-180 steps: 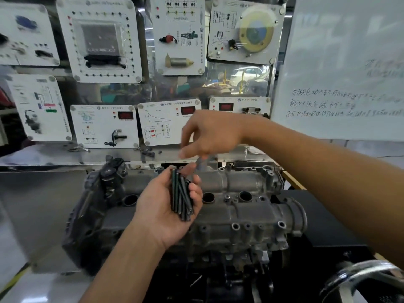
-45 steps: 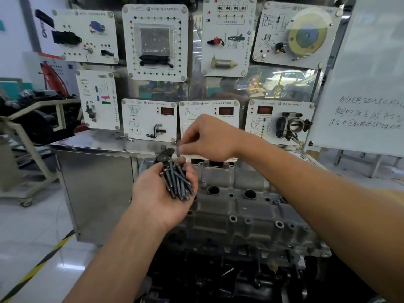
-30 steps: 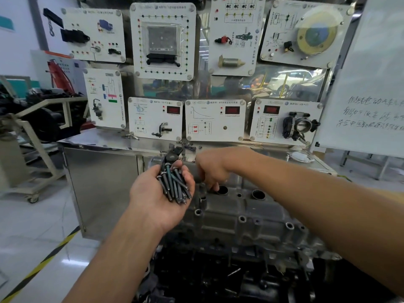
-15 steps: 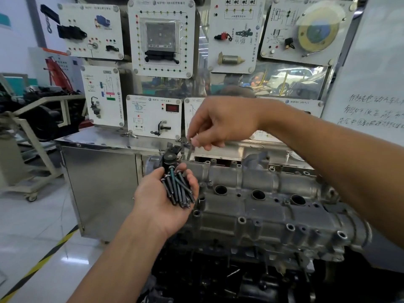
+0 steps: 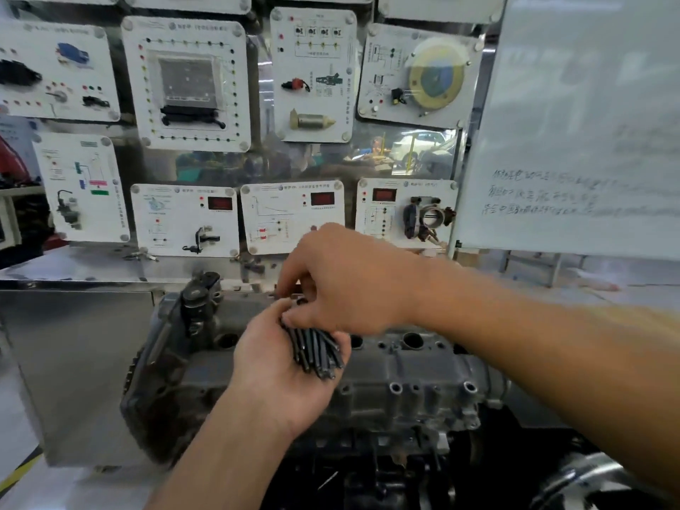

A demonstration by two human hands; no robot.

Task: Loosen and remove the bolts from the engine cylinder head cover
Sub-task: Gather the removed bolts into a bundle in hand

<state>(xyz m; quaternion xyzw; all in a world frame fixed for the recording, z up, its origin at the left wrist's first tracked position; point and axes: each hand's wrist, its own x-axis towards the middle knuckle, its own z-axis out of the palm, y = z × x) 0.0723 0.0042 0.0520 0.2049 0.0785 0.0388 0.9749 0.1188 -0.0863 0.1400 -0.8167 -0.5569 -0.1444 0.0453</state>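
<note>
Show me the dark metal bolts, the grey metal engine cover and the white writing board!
Dark metal bolts (image 5: 317, 350): head view, mid-shafts.
Grey metal engine cover (image 5: 408, 366): head view, top face.
White writing board (image 5: 588, 104): head view, blank upper part.

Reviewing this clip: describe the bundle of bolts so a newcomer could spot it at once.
Start at the grey cylinder head cover low in the middle of the view. In front of its left half, an upturned left hand cups the bundle of bolts, the right hand at their upper ends. They are the only loose, slim dark rods here.
</note>
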